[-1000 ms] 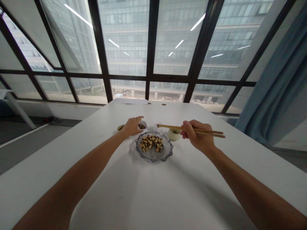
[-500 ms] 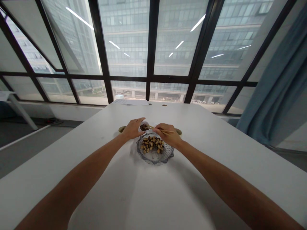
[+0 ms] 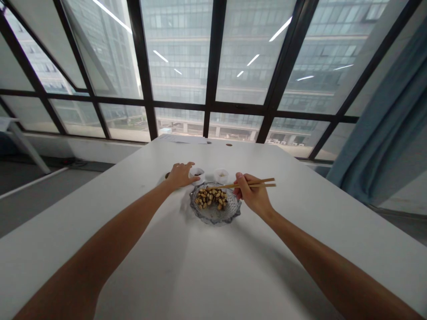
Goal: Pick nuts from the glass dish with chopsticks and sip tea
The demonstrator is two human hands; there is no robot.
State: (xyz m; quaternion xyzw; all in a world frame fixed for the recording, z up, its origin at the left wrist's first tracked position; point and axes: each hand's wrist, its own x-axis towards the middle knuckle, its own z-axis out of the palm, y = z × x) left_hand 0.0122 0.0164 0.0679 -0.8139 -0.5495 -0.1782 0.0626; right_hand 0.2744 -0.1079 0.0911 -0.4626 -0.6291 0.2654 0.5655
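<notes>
A scalloped glass bowl (image 3: 216,216) stands on the white table, with brown and tan nuts (image 3: 210,198) heaped towards its back left. My right hand (image 3: 251,192) is closed on a pair of wooden chopsticks (image 3: 263,182), whose tips reach over the back of the nuts. Behind the bowl, a small white cup (image 3: 196,172) has dark pieces in it. My left hand (image 3: 181,174) is at that cup's left side, thumb and fingers spread around it; whether it grips the cup is hard to tell. A second white cup (image 3: 221,176) with pale contents stands to the right.
The white table (image 3: 213,275) runs back to the windows. Papers (image 3: 183,139) and a small round disc (image 3: 228,145) lie at its far end. A dark round thing (image 3: 167,175) is partly hidden behind my left hand. A blue curtain (image 3: 383,115) hangs at the right.
My right hand has moved right and a little nearer, bringing the chopstick tips from the left cup to over the nuts. The right cup is now uncovered. My left hand has shifted slightly left.
</notes>
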